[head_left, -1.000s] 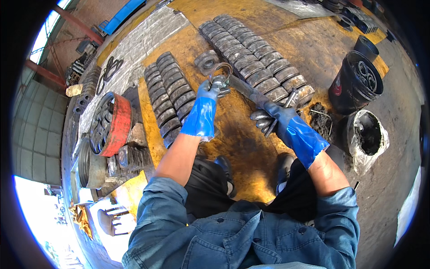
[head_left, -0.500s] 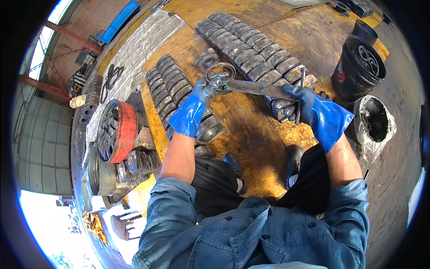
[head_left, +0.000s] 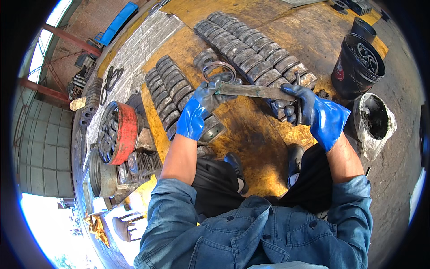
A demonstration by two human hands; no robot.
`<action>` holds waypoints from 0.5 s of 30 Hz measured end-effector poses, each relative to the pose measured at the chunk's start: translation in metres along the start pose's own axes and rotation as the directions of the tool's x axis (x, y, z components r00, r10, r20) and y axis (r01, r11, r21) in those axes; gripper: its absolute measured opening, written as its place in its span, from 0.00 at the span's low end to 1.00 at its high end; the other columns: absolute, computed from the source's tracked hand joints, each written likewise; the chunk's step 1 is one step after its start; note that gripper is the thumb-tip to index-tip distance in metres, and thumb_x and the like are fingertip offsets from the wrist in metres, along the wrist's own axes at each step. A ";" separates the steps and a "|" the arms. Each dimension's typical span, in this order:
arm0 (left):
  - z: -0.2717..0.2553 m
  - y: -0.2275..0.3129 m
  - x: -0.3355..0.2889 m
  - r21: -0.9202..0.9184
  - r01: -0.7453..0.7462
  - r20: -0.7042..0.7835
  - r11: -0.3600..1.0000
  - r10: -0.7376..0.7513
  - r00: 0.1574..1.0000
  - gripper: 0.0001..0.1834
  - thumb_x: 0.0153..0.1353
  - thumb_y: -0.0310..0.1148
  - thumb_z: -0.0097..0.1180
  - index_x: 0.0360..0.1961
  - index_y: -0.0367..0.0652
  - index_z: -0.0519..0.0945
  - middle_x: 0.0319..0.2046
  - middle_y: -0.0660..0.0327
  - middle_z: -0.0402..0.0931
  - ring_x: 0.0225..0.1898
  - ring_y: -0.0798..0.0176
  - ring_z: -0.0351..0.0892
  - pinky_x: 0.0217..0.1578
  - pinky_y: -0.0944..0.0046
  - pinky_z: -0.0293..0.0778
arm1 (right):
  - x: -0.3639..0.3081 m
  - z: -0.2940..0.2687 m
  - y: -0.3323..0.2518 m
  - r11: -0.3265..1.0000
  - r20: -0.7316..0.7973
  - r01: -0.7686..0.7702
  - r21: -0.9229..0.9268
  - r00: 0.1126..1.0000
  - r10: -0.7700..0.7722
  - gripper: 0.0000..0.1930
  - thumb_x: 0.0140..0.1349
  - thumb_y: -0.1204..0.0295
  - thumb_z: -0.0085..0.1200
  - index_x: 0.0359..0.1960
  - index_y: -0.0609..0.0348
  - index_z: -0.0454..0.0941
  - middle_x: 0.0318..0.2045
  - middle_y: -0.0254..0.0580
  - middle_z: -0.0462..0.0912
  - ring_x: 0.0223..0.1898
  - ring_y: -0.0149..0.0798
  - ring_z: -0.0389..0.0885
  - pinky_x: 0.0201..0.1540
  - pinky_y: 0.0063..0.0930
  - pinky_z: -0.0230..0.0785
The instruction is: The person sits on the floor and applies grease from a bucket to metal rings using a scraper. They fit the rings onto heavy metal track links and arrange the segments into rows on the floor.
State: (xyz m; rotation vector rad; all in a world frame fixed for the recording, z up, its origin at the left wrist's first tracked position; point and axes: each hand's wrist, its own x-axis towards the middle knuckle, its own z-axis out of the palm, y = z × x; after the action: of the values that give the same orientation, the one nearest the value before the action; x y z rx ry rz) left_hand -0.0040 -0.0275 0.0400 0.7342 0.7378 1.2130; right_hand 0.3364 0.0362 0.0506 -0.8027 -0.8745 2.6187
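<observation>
My left hand (head_left: 200, 104), in a blue rubber glove with a grimy palm, is closed around a metal ring (head_left: 220, 64), its hoop standing up beyond the fingers. A long flat metal strip (head_left: 255, 91) spans the gap between my hands. Its left end, greenish, lies at my left fingers beside the ring. My right hand (head_left: 319, 112), gloved the same way, is closed on the strip's other end. A thin upright metal rod (head_left: 298, 80) shows at the right fingers, above and below them; whether they grip it too I cannot tell.
Long rows of thick metal rings (head_left: 255, 49) lie beyond my hands, with a shorter double row (head_left: 168, 89) to the left. A red-rimmed drum (head_left: 127, 132) of rings stands at left. On the right are a black bucket (head_left: 345, 67) and a plastic-lined container (head_left: 387, 125).
The ring has tilted and shows a flatter hoop above my left hand. The strip has shifted slightly and turned more level. Both hands keep their hold.
</observation>
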 end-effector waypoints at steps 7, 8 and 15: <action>0.018 0.002 -0.002 -0.080 0.003 -0.071 0.997 -0.009 0.997 0.27 0.67 0.40 0.53 0.63 0.37 0.67 0.58 0.38 0.71 0.59 0.36 0.72 0.58 0.35 0.73 | 0.004 0.002 0.006 0.997 -0.027 0.044 -0.064 0.999 -0.045 0.25 0.72 0.53 0.36 0.51 0.59 0.77 0.27 0.39 0.82 0.17 0.28 0.74 0.17 0.22 0.66; 0.015 0.001 -0.001 -0.103 0.006 -0.080 0.995 -0.014 0.997 0.27 0.67 0.40 0.52 0.63 0.37 0.66 0.58 0.38 0.71 0.59 0.36 0.73 0.57 0.35 0.73 | 0.003 0.004 0.006 0.996 -0.029 0.051 -0.067 0.998 -0.053 0.25 0.72 0.53 0.36 0.51 0.60 0.77 0.27 0.39 0.82 0.17 0.28 0.74 0.17 0.21 0.66; 0.011 -0.004 0.000 -0.124 0.000 -0.076 0.992 -0.010 0.997 0.26 0.69 0.39 0.50 0.64 0.39 0.66 0.56 0.41 0.74 0.56 0.39 0.76 0.54 0.36 0.76 | -0.001 0.008 0.005 0.998 -0.010 0.064 -0.001 0.998 -0.064 0.25 0.72 0.53 0.37 0.53 0.60 0.75 0.26 0.40 0.80 0.16 0.27 0.72 0.17 0.20 0.67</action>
State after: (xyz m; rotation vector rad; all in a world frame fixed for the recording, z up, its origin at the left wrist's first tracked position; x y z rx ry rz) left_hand 0.0071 -0.0296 0.0426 0.5856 0.7203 1.2761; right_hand 0.3324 0.0277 0.0530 -0.7743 -0.8836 2.5565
